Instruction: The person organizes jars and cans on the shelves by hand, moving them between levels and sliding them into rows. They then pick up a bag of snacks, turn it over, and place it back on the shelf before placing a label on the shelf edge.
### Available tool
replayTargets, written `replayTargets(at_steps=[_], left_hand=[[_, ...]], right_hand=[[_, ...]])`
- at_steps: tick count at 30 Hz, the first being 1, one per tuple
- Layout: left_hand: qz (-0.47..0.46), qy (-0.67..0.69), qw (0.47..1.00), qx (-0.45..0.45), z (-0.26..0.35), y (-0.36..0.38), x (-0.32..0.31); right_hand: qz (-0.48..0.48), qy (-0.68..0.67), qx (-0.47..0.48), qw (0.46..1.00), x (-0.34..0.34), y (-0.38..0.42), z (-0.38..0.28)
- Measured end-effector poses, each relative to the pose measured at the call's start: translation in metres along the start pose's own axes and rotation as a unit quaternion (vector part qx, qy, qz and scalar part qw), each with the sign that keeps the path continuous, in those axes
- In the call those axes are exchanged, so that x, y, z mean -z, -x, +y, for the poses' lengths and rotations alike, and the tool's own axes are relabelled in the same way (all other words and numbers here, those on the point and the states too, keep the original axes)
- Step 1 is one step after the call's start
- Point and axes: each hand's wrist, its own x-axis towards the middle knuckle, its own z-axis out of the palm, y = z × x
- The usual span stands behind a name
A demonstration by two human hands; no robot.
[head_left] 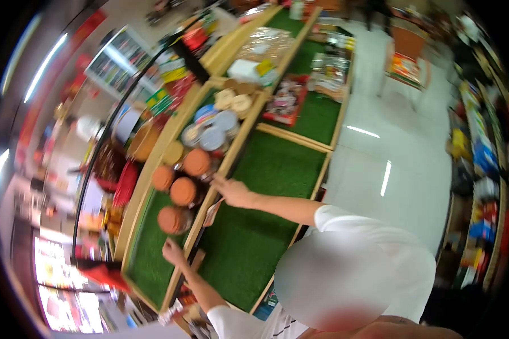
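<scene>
Neither of my hands is in view. A person in a white shirt (373, 237) stands close in front of me, bent over a wooden display stand (249, 127). One of their hands (232, 192) rests on the wooden divider beside round orange-lidded containers (182, 191). Their other hand (172, 251) touches the same divider lower down, near another orange-lidded container (171, 220). The compartment of green turf (254, 226) under their arms is bare.
Grey and blue lidded tins (212, 135) and packaged goods (285, 101) fill the stand's farther compartments. A white tiled aisle (390, 147) runs along the right. Stocked shelves (481, 169) line the far right, and more goods hang at the left (119, 181).
</scene>
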Motion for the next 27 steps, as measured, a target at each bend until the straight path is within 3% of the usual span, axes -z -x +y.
replayTargets(at_steps=[2,5,8,21,27], left_hand=[[0.012,0.015,1.0,-0.002,0.003,0.001,-0.001],[-0.068,-0.038,0.996,0.045,0.013,-0.001,0.01],[-0.04,-0.033,0.998,0.036,-0.013,-0.005,-0.008],[-0.053,-0.03,0.997,0.051,0.009,0.0,0.006],[0.014,-0.019,1.0,0.006,0.007,0.003,0.0]], right_hand=[[-0.02,0.004,-0.009,1.0,-0.004,-0.001,0.002],[-0.05,0.007,-0.012,0.999,-0.002,-0.001,0.005],[-0.063,0.005,-0.009,0.998,0.002,-0.002,0.002],[-0.054,0.001,-0.014,0.998,0.004,-0.002,0.001],[-0.02,-0.015,0.004,1.0,0.007,-0.004,0.0]])
